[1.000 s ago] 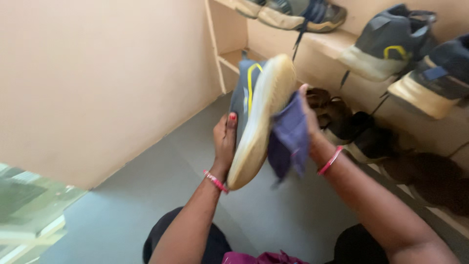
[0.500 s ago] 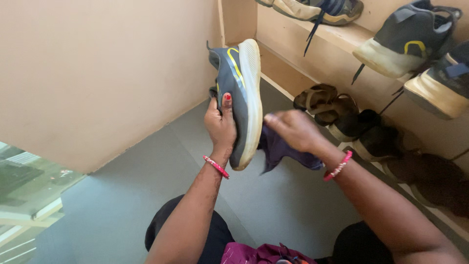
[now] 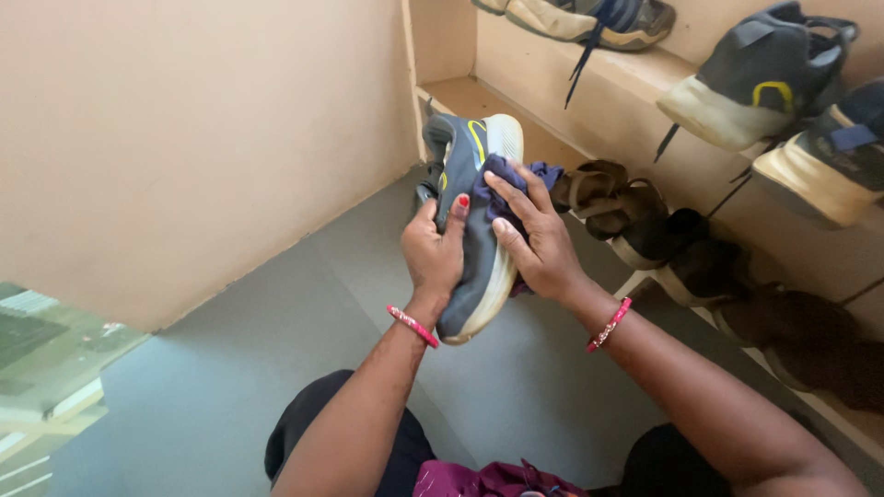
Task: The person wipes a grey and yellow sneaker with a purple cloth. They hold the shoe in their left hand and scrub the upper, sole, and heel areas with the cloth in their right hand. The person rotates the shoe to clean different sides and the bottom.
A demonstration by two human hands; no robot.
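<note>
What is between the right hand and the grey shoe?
A dark blue cloth, pressed by the right hand against the grey shoe, in the head view.

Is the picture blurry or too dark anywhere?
Head view: soft, even light, no glare; the shoe, cloth, left hand and right hand look sharp; the sandals on the low shelf sit in shadow; the edges bend slightly.
</note>
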